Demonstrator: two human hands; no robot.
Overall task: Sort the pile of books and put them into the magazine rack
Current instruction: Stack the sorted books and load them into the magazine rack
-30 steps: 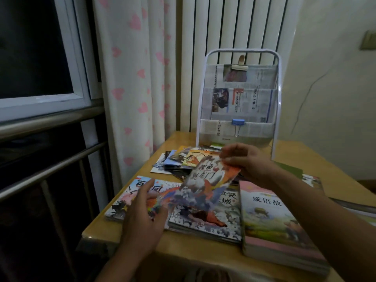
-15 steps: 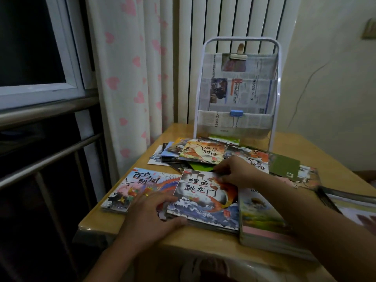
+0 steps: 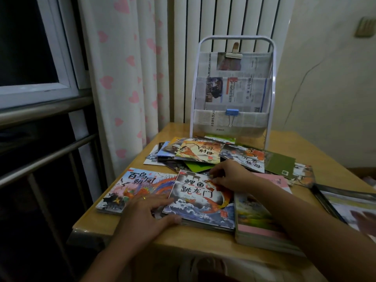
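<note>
Dim light fills a corner where a wooden table point(image 3: 284, 139) stands against a white radiator point(image 3: 223, 17), with a heart-printed curtain point(image 3: 126, 78) and a window point(image 3: 30, 58) to the left. At the table's far edge a white magazine rack point(image 3: 233, 86) stands upright, its pockets lined with newspaper, a wooden clip point(image 3: 235, 52) at the top and a blue binder clip point(image 3: 232, 113) on the lowest pocket. In front of the rack lies a loose pile of books point(image 3: 203, 153), thin picture books overlapping one another, with a green booklet point(image 3: 281, 164) at its right. Nearer the person, three things lie in a row: a phoenix book point(image 3: 140, 186) at left, a carp book point(image 3: 201, 198) on a stack in the middle, and a thick pink-edged stack point(image 3: 260, 226) at right. The left hand point(image 3: 146, 214) lies flat and spread across the seam between the phoenix book and the carp book, fingers straight, thumb along the carp book's near left edge, a ring on one finger. The right hand point(image 3: 230, 176) rests on the carp book's far right corner, fingers curled; whether they pinch the cover cannot be told. The pile lies just beyond that hand.
</note>
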